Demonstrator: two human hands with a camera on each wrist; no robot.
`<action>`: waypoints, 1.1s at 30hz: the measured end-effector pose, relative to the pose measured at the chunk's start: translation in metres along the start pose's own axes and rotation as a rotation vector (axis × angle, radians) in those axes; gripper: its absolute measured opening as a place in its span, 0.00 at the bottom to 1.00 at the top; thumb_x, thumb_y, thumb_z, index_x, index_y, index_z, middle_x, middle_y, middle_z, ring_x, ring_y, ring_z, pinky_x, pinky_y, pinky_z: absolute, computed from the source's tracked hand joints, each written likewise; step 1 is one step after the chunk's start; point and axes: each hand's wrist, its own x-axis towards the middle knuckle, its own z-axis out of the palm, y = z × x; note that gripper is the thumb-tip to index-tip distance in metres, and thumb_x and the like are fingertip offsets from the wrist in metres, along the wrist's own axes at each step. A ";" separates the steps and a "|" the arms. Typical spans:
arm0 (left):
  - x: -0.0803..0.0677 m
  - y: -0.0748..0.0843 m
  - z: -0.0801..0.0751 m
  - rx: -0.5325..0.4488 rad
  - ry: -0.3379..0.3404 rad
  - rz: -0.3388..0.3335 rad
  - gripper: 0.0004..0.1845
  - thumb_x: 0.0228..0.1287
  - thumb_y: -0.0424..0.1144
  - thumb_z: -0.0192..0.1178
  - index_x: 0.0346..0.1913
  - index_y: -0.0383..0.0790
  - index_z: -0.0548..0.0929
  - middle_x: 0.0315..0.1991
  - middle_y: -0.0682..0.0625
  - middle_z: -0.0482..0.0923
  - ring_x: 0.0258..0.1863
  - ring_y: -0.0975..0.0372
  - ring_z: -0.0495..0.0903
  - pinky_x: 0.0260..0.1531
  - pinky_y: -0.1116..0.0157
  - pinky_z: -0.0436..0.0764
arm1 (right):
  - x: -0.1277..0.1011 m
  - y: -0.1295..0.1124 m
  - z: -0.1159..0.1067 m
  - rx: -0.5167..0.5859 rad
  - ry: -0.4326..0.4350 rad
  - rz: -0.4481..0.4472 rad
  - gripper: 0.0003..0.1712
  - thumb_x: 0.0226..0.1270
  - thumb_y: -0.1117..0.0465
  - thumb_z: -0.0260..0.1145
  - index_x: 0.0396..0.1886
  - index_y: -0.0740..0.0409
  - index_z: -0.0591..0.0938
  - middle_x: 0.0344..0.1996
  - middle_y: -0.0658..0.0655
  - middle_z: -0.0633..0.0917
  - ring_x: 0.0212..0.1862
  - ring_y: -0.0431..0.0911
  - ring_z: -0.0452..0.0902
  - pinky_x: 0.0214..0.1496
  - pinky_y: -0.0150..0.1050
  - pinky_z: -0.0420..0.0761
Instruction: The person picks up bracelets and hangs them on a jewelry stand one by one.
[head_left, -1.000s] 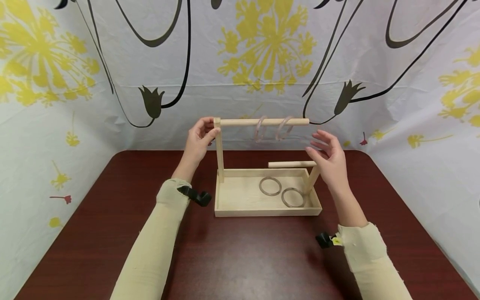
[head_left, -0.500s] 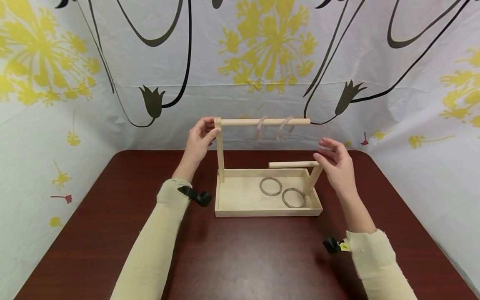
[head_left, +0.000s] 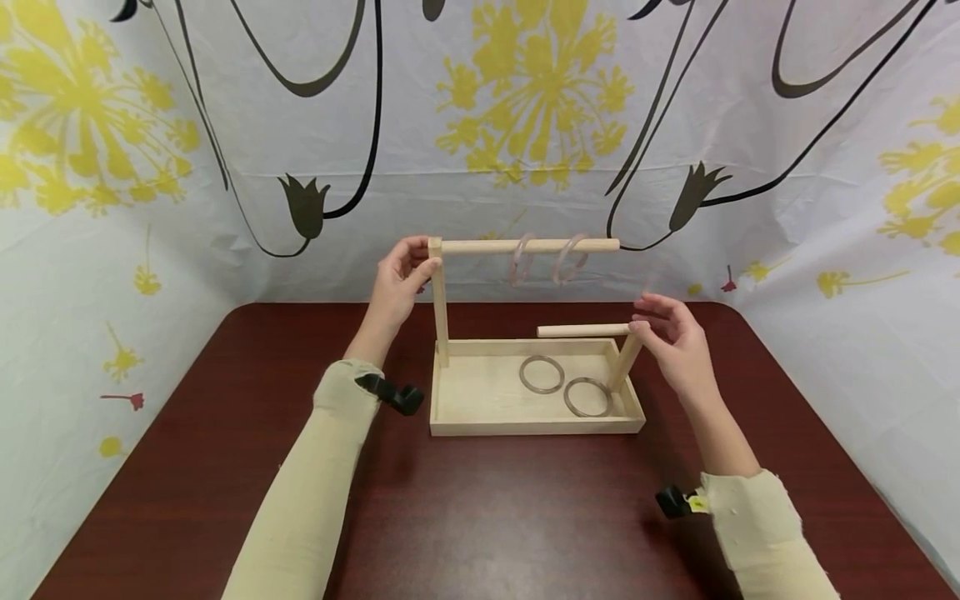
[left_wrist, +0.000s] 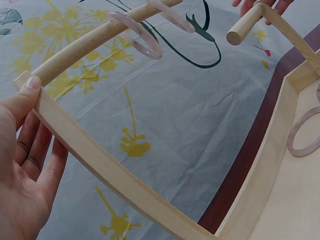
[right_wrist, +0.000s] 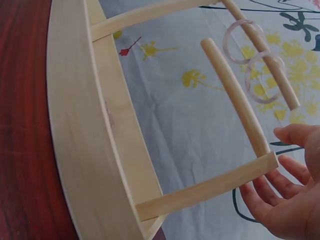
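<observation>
A light wooden bangle stand has a shallow tray (head_left: 480, 427), a tall post (head_left: 441, 308) on the left and a short post (head_left: 626, 360) on the right, each with a round bar. My left hand (head_left: 399, 275) pinches the tall post's top between thumb and fingers. Two pale pink bangles, one (head_left: 522, 260) left of the other (head_left: 572, 260), hang on the upper bar (head_left: 480, 247). My right hand (head_left: 675, 346) is at the short post's top, fingers behind it; in the right wrist view its thumb (right_wrist: 292, 135) stands apart from the wood. The lower bar (head_left: 581, 331) carries nothing.
Two greyish-brown bangles, one (head_left: 542, 375) behind the other (head_left: 588, 397), lie flat in the tray's right half. The stand rests on a dark red-brown table (head_left: 480, 517). A white sheet (head_left: 382, 125) with yellow and dark flower prints hangs close behind.
My right hand has moved down and to the right, from beside the upper bar's free end to the top of the short post. My left hand and the bangles have stayed put.
</observation>
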 end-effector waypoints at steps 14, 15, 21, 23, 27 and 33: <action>-0.001 0.004 0.001 -0.007 0.007 -0.012 0.19 0.72 0.35 0.59 0.61 0.32 0.75 0.43 0.60 0.78 0.34 0.68 0.73 0.31 0.68 0.69 | -0.009 0.012 -0.007 -0.072 -0.070 0.044 0.24 0.68 0.66 0.67 0.63 0.56 0.75 0.47 0.34 0.81 0.46 0.28 0.79 0.44 0.19 0.78; -0.001 0.003 0.001 -0.009 0.007 -0.012 0.19 0.72 0.35 0.60 0.61 0.32 0.75 0.43 0.60 0.78 0.34 0.68 0.73 0.30 0.68 0.69 | -0.009 0.013 -0.007 -0.074 -0.078 0.052 0.24 0.68 0.66 0.67 0.63 0.56 0.75 0.47 0.34 0.80 0.46 0.28 0.78 0.44 0.19 0.78; 0.000 0.001 0.000 0.000 0.004 -0.004 0.18 0.72 0.35 0.59 0.61 0.32 0.75 0.41 0.59 0.77 0.33 0.65 0.73 0.29 0.70 0.69 | -0.011 0.018 -0.010 -0.101 -0.115 0.075 0.26 0.68 0.66 0.67 0.65 0.58 0.74 0.45 0.32 0.78 0.45 0.26 0.77 0.44 0.18 0.77; 0.000 0.001 0.001 0.001 0.005 0.002 0.18 0.72 0.35 0.59 0.61 0.33 0.75 0.41 0.59 0.77 0.33 0.64 0.73 0.29 0.71 0.69 | -0.011 0.019 -0.010 -0.100 -0.123 0.070 0.26 0.68 0.66 0.67 0.65 0.62 0.73 0.45 0.30 0.79 0.45 0.25 0.77 0.44 0.18 0.76; 0.001 0.000 0.000 0.004 0.003 0.006 0.18 0.72 0.34 0.59 0.61 0.32 0.75 0.41 0.60 0.78 0.32 0.66 0.72 0.29 0.72 0.69 | -0.012 0.021 -0.010 -0.084 -0.133 0.065 0.26 0.68 0.67 0.66 0.63 0.69 0.72 0.45 0.27 0.79 0.47 0.24 0.77 0.47 0.18 0.74; 0.001 0.000 0.000 0.001 0.004 0.006 0.17 0.72 0.33 0.58 0.61 0.31 0.75 0.42 0.62 0.77 0.32 0.67 0.72 0.29 0.70 0.69 | -0.013 0.022 -0.009 -0.081 -0.134 0.058 0.22 0.68 0.69 0.66 0.60 0.71 0.74 0.42 0.26 0.80 0.48 0.21 0.75 0.49 0.18 0.71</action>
